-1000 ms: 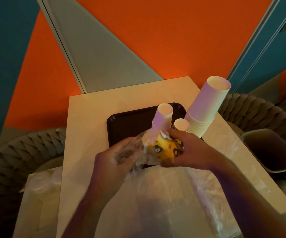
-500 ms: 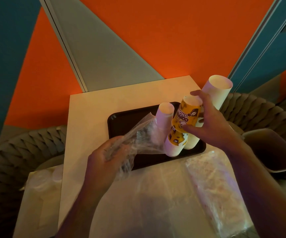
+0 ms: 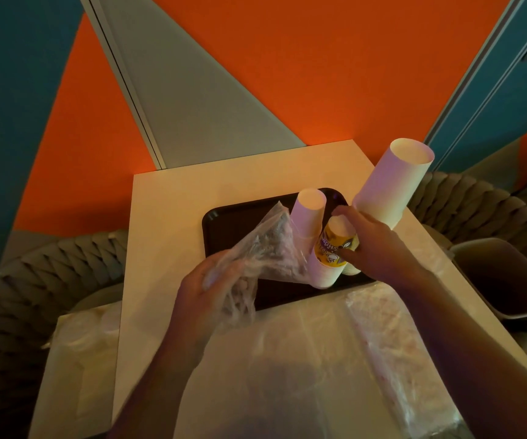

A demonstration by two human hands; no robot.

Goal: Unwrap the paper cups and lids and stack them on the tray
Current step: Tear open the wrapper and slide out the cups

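Orange wall sits behind a pale table [image 3: 167,217]. Left hand [image 3: 205,299] grips the crinkly empty wrapper [image 3: 265,248]. On the dark tray [image 3: 233,223], right hand [image 3: 373,245] holds yellow cups [image 3: 332,248]; a bump might tip the leaning white stacks [image 3: 392,182].

Three stacks of paper cups stand upside down on one dark rectangular plastic tray [image 3: 224,223] — a tall wide white stack [image 3: 392,182], a slimmer white stack [image 3: 308,213], and a short yellow printed stack [image 3: 333,248]; how many cups each holds cannot be told. One crumpled clear plastic wrapper [image 3: 265,248] is lifted off the pale rectangular tabletop [image 3: 167,217], and one long clear-wrapped pack [image 3: 392,353] lies there on one broad clear plastic sheet [image 3: 287,359]. Two woven grey chairs — one left [image 3: 34,280], one right [image 3: 477,207] — flank it, with one beige bin [image 3: 506,277].
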